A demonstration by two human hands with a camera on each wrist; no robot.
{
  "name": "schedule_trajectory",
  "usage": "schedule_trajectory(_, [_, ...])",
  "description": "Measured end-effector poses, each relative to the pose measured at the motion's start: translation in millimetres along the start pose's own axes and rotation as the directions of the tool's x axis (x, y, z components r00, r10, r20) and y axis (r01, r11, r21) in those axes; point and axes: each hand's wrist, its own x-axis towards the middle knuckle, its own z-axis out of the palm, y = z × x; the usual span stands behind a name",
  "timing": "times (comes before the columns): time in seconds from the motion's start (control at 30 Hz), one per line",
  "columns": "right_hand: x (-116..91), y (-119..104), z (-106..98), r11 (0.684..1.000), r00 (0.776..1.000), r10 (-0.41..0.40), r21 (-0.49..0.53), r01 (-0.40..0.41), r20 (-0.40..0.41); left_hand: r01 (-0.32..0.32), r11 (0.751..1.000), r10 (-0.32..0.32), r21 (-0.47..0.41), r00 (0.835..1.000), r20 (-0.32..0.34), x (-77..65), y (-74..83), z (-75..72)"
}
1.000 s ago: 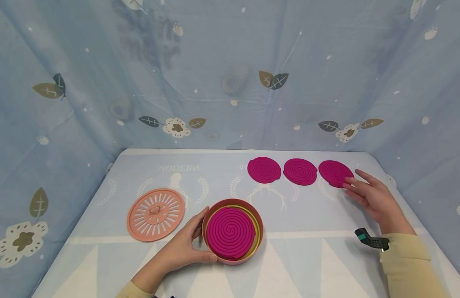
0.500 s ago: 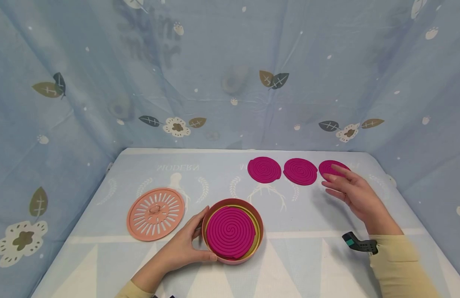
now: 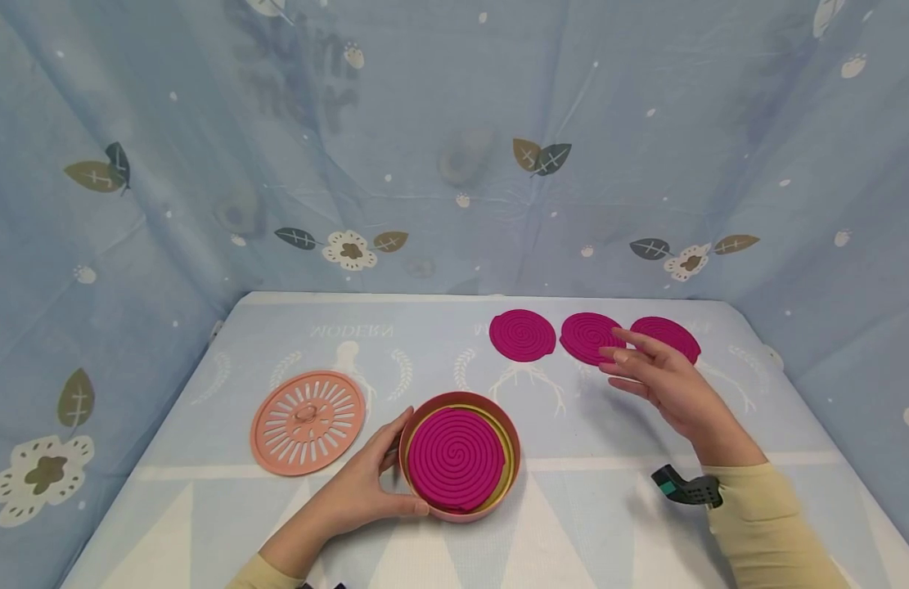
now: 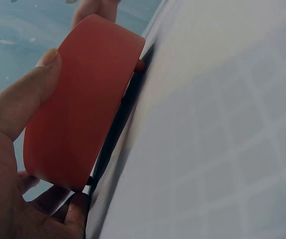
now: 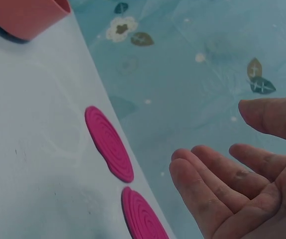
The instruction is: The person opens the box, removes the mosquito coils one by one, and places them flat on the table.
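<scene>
My left hand (image 3: 366, 491) grips the side of a round salmon-pink tin (image 3: 505, 413), thumb at the near side and fingers round the far left. Inside the tin lies a magenta spiral coaster (image 3: 456, 458) on top of a yellow ring (image 3: 510, 466). In the left wrist view the tin's outer wall (image 4: 83, 99) stands between thumb and fingers, on small feet. My right hand (image 3: 675, 393) hovers with loosely spread fingers, holding nothing. Its fingertips overlap the edge of the middle coaster (image 3: 590, 338) in the head view. Another coaster (image 3: 522, 335) lies left of that, and one (image 3: 668, 334) to the right.
A slotted salmon-pink lid (image 3: 307, 424) with a small ring handle lies left of the tin. All of it rests on a patterned tabletop (image 3: 425, 352), with a blue printed curtain (image 3: 454, 164) hanging behind and at both sides.
My right hand has moved left, from over the rightmost coaster toward the middle one, uncovering the rightmost. The left hand and the tin stay where they were.
</scene>
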Motion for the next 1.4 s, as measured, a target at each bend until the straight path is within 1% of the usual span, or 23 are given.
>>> schedule_trajectory(0.3, [1.5,-6.7,23.5,1.000,0.998,-0.029,-0.006,0.029,0.061,0.021,1.000,-0.021,0.001,1.000,0.005,0.8,-3.0,0.1])
schedule_trajectory(0.4, [1.5,-10.3,31.9,1.000,0.997,-0.027,-0.009,0.028,0.075,0.025,1.000,-0.025,-0.005,1.000,0.009,1.1,-3.0,0.2])
schedule_trajectory(0.57, [3.6,-12.3,44.2,1.000,0.993,-0.012,-0.017,0.015,0.113,0.018,1.000,-0.018,-0.006,1.000,0.007,1.5,-1.7,-0.2])
schedule_trajectory(0.8, [8.5,-12.5,59.3,1.000,0.985,-0.025,0.009,0.024,0.170,0.004,1.000,-0.004,-0.012,1.000,0.006,0.8,-1.9,-0.5])
schedule_trajectory(0.9, [9.9,-13.2,67.2,1.000,0.983,-0.012,0.021,0.008,0.185,-0.003,1.000,0.004,-0.017,1.000,0.007,0.6,-2.5,-0.5])
schedule_trajectory(1.1, [13.8,-15.0,84.3,0.999,0.969,-0.004,0.044,-0.007,0.248,-0.010,1.000,0.010,-0.013,1.000,0.003,0.9,-3.6,-0.6])
schedule_trajectory(1.4, [18.1,-16.4,106.9,0.999,0.944,0.002,0.041,-0.016,0.331,-0.005,1.000,0.005,-0.013,1.000,0.008,1.2,-1.5,-0.8])
